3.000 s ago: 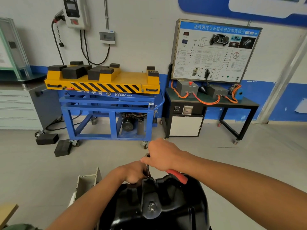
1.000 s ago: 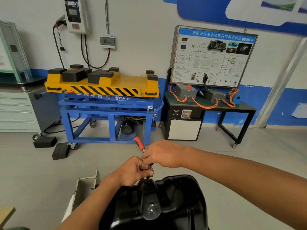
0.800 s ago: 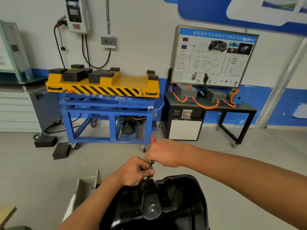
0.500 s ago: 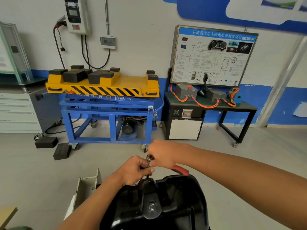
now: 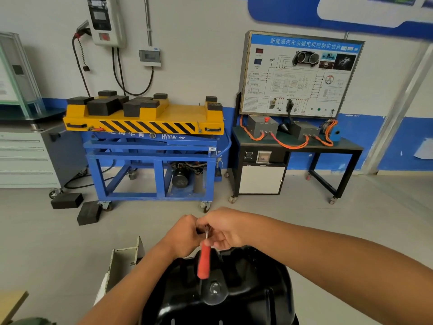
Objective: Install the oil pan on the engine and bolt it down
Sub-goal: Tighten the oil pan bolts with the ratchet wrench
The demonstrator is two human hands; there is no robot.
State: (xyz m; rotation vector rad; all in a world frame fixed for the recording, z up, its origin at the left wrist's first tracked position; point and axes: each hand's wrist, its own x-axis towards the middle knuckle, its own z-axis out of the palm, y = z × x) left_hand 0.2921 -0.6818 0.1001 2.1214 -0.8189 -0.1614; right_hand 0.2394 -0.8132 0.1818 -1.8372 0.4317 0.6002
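Head view. Shows both hands meeting knuckle to knuckle above the far rim of the black oil pan (image 5: 246, 292).

Left hand (image 5: 184, 235): fingers curled tight round the metal head end of the ratchet wrench (image 5: 203, 261), with the part inside the grip hidden.

Right hand (image 5: 226, 228): fingers and thumb curled, pinching the wrench's bare metal shank just beside the left hand's fingers.

Red handle free of both hands, sticking out beneath them toward the wearer and passing over the pan's raised middle.

Oil pan directly under and nearer than the hands, domed side up, between the two forearms; its support out of view.

Pale metal bracket (image 5: 121, 261) on the floor just left of the left forearm.

Well beyond the hands, ahead and left: yellow-topped lift table (image 5: 145, 123) on a blue frame, with black blocks (image 5: 66, 200) on the floor at its left foot.

Ahead and right of the hands: wiring training board (image 5: 297, 73) standing on a black bench (image 5: 328, 150).
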